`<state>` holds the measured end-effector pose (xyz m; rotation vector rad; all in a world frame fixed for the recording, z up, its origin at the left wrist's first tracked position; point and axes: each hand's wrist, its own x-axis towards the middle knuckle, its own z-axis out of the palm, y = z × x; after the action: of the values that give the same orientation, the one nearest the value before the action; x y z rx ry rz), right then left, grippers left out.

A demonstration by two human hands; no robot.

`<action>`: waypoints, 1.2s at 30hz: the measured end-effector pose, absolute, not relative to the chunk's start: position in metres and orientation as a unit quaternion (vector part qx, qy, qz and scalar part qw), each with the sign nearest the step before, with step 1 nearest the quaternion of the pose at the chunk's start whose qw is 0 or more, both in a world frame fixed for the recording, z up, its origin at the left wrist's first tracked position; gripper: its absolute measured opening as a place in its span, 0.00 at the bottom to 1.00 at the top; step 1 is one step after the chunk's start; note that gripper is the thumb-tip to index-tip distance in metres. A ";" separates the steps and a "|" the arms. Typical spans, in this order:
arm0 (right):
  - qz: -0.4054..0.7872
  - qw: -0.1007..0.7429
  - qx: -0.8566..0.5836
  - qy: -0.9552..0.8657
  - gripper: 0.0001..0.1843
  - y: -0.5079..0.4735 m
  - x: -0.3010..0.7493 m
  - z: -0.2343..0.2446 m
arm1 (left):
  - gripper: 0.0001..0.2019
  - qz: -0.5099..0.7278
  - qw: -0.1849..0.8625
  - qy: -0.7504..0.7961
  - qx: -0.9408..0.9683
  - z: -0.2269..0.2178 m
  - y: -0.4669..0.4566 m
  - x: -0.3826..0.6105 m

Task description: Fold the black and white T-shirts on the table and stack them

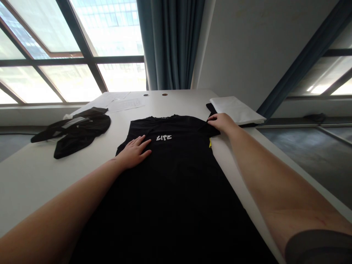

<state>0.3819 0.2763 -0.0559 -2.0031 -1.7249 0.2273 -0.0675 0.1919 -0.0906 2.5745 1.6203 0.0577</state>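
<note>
A black T-shirt (pixel 170 172) with white lettering on the chest lies spread flat on the white table (pixel 33 176), neck away from me. My left hand (pixel 134 151) rests flat on its left chest, fingers stretched out. My right hand (pixel 221 122) pinches the edge of the shirt's right sleeve near the shoulder. A bit of yellow shows at the shirt's right side under that arm.
A crumpled black garment (pixel 77 130) lies at the left of the table. Folded white cloth (pixel 236 109) is stacked on something dark at the back right corner. Papers (pixel 123 102) lie at the far edge. Windows and a blue curtain (pixel 170 44) stand behind.
</note>
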 end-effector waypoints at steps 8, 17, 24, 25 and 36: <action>0.011 0.294 -0.625 -0.723 0.29 0.262 0.351 -0.034 | 0.35 0.029 0.045 0.527 0.848 -0.094 0.194 -0.070; 0.103 0.061 -0.466 -0.877 0.38 0.240 0.296 -0.029 | 0.35 0.042 0.035 0.521 0.852 -0.097 0.196 -0.071; 0.123 0.009 -0.552 -0.825 0.44 0.251 0.276 -0.085 | 0.35 0.031 0.045 0.529 0.847 -0.093 0.194 -0.068; 0.118 0.008 -0.555 -0.823 0.43 0.255 0.277 -0.090 | 0.35 0.031 0.046 0.529 0.847 -0.093 0.193 -0.068; 0.105 0.008 -0.646 -0.756 0.43 0.273 0.290 -0.096 | 0.35 0.028 0.049 0.530 0.846 -0.092 0.193 -0.067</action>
<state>0.2905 0.2734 -0.0961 -2.0186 -2.3641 0.3288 -0.0665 0.1925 -0.0919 2.5785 1.6133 0.0864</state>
